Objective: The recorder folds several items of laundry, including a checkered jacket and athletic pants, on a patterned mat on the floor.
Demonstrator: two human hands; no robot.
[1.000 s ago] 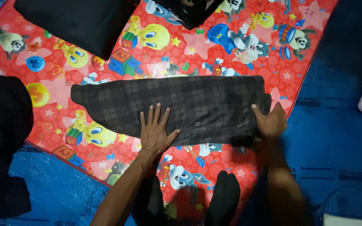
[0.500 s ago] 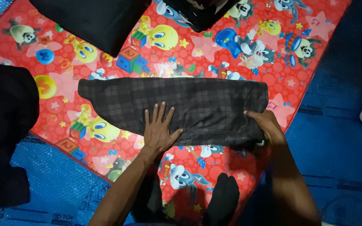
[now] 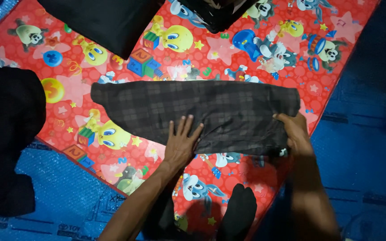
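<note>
A dark plaid garment (image 3: 193,114) lies spread lengthwise across the middle of a red cartoon-print mat (image 3: 112,147), already folded into a long narrow band; the step in hand looks like flattening and squaring that band, one end pinned while the other is gripped. The left hand (image 3: 182,143) lies palm down on the near edge of the garment, about its middle, fingers released and splayed flat against the cloth, the forearm running back toward the near edge of the mat; the right hand (image 3: 295,131) is at the garment's right end, fingers curled and grasping the near corner of the cloth, the wrist bent slightly over it. A further fold, by my judgement, would call for the right end to be lifted cleanly and laid across while the flat hand holds the middle from sliding; the thin cloth could bunch where the corner is pinched. Beyond the garment, at the mat's far edge, lie a folded black cloth (image 3: 103,20) and another dark bundle (image 3: 215,11); left of the garment, off the mat's edge, sits a black heap (image 3: 3,134) on blue bubble sheeting (image 3: 54,201).
</note>
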